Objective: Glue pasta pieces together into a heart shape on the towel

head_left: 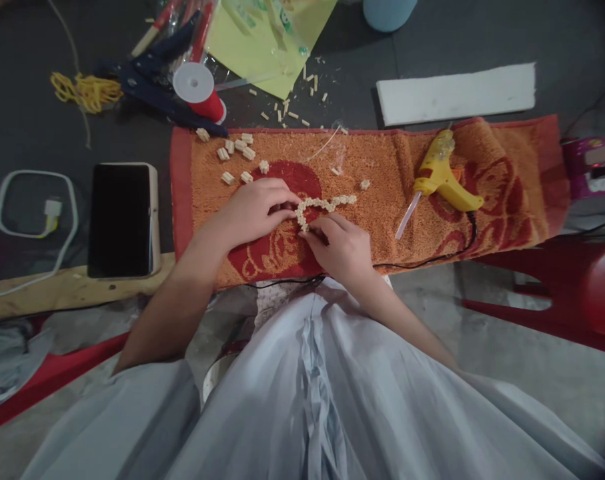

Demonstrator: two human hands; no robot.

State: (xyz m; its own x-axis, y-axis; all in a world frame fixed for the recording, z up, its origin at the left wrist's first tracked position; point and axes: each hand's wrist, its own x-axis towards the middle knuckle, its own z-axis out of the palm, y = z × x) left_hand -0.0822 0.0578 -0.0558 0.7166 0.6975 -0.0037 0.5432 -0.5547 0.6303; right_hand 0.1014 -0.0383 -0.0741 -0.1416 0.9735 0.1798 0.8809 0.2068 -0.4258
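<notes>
Orange towel (387, 157) under one glue gun (439, 172) and two hands (257, 212) (343, 247), both pinched on one knobbly chain (318, 201).

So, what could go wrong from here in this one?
The left hand and right hand both have fingertips at the curled end of the pale chain; an uneven grip might crack it. The yellow glue gun lies directly on the towel, so if it's hot it could mark the fabric. Its black cord runs along the towel's near edge, close to the person's lap, where it might snag.
</notes>
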